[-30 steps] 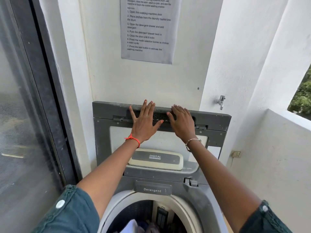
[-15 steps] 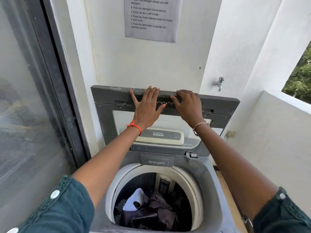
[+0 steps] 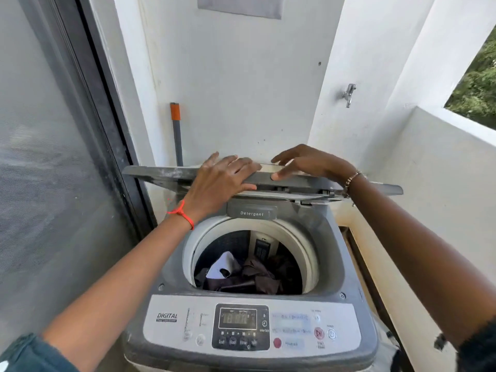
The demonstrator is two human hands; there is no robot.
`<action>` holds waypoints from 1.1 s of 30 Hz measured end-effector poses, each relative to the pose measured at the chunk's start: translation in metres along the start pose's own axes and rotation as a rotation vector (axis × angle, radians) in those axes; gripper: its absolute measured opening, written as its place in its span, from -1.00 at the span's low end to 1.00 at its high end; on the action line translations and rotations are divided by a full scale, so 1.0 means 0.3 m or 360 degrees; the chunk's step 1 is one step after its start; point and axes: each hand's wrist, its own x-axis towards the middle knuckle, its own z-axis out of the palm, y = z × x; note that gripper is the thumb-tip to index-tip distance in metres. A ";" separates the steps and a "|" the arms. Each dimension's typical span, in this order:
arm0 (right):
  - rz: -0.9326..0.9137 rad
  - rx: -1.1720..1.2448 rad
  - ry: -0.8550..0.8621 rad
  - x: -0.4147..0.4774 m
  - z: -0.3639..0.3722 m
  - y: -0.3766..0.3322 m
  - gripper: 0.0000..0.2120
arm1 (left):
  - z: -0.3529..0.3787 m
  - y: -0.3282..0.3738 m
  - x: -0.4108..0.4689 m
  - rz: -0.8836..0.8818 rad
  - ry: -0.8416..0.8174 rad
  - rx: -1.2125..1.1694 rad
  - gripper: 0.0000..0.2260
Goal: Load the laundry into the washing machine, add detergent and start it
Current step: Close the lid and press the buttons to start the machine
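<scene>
Head camera looks down over the washing machine (image 3: 332, 253), and both hands are up on the lid (image 3: 161, 174). Left hand (image 3: 220, 183) grips it near the middle: fingers laid over the top, thumb tucked under the front edge. Right hand (image 3: 311, 163) is just beside it, fingers arched over the top and thumb pressed against the front edge, so that hand grips the lid too. The lid is seen almost edge-on, folded and tilted only a little off level, sitting over the back of the machine and above the detergent drawer (image 3: 251, 212) (its label reads "Detergent").

Below the hands the drum is wide open. The laundry (image 3: 255, 275) lies at the bottom of it, mostly dark brown cloth, with one white piece (image 3: 222, 265) on the left side of the heap. Nearest the camera is the control panel (image 3: 295, 326), its display (image 3: 237, 318) showing digits too blurred to read.

A red thread (image 3: 182, 213) circles the left wrist, a beaded bracelet (image 3: 353, 178) the right. Behind the machine a grey pole (image 3: 177, 135) with an orange band leans in the corner. A tap (image 3: 348, 94) juts from the white wall on the right, a dark-framed glass door (image 3: 48, 170) fills the left, and the bottom of a grey notice (image 3: 240, 5) shows at the top.
</scene>
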 end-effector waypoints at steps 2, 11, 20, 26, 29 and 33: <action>-0.0007 -0.0046 -0.0115 -0.035 0.051 0.021 -0.48 | 0.007 0.038 -0.067 0.0044 -0.0040 -0.0008 -0.56; -0.0120 -0.0103 -0.0243 -0.159 0.355 0.140 -0.20 | 0.088 0.225 -0.359 0.0051 -0.0501 -0.0043 -0.39; -0.0146 -0.0083 -0.0229 -0.154 0.601 0.275 -0.18 | 0.167 0.322 -0.486 -0.0016 -0.0889 -0.0149 -0.33; -0.0160 -0.0086 -0.0230 -0.151 0.638 0.300 -0.13 | 0.194 0.331 -0.515 -0.0051 -0.0970 -0.0265 -0.39; -0.0164 -0.0173 -0.0231 -0.155 0.661 0.304 -0.11 | 0.205 0.334 -0.530 -0.0066 -0.1050 -0.0350 -0.46; -0.0155 -0.0168 -0.0211 -0.153 0.682 0.316 -0.20 | 0.205 0.355 -0.543 -0.0135 -0.1131 -0.0426 -0.47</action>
